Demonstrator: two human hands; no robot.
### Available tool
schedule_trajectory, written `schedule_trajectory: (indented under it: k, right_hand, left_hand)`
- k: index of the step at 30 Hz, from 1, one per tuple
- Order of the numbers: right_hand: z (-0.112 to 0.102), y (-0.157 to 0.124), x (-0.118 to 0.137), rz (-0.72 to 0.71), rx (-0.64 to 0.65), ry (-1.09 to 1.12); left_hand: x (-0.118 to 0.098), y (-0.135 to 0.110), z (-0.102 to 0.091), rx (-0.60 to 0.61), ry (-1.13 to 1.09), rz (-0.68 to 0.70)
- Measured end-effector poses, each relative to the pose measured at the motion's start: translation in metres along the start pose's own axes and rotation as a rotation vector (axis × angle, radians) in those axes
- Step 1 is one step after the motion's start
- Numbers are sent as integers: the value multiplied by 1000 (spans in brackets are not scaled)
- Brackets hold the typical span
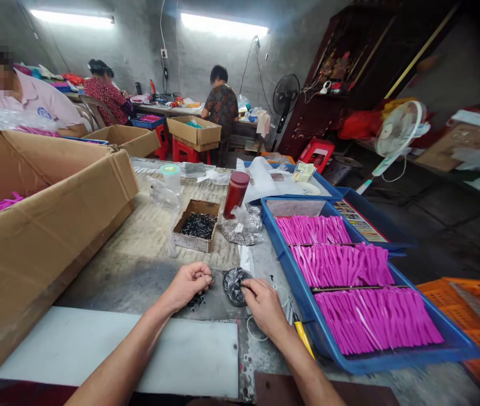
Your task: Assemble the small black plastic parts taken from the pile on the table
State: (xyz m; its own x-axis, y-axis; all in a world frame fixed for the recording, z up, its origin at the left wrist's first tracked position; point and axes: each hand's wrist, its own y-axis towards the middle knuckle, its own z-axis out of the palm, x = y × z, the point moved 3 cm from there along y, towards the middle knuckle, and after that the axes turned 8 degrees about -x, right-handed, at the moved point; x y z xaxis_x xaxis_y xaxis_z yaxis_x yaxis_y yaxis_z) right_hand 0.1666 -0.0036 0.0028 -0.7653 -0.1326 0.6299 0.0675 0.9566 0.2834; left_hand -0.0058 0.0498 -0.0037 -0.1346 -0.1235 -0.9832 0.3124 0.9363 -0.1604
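Observation:
My left hand (189, 283) is curled shut over a small pile of black metal bits (196, 300) on the worktable (138, 265); what its fingers pinch is too small to name. My right hand (264, 303) pinches the edge of a crumpled plastic bag of dark pieces (234, 285) lying between the two hands. A small cardboard box of black pieces (197, 225) sits just beyond them. To the right, a blue tray (307, 307) holds three rows of pink plastic strips (341, 264).
A large open carton (40, 225) with pink parts fills the left. A white board (108, 349) lies at the near edge. A red canister (236, 193), loose plastic bags (243, 225) and a yellow-handled tool (303, 335) lie nearby. Three people sit at the back; an orange crate (472, 304) stands at the right.

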Motion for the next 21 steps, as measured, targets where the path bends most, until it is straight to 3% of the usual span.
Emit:
schedule_trajectory:
  k: [3,9,21]
  right_hand:
    - [9,6,3,-72,99,-197]
    - [22,11,5,-75,211,-457]
    - [19,10,10,-135,300,-548]
  left_hand:
    - [2,0,2,-34,-87,-1]
    - [6,1,7,0,-115,22]
    - [7,-3,14,43,-85,44]
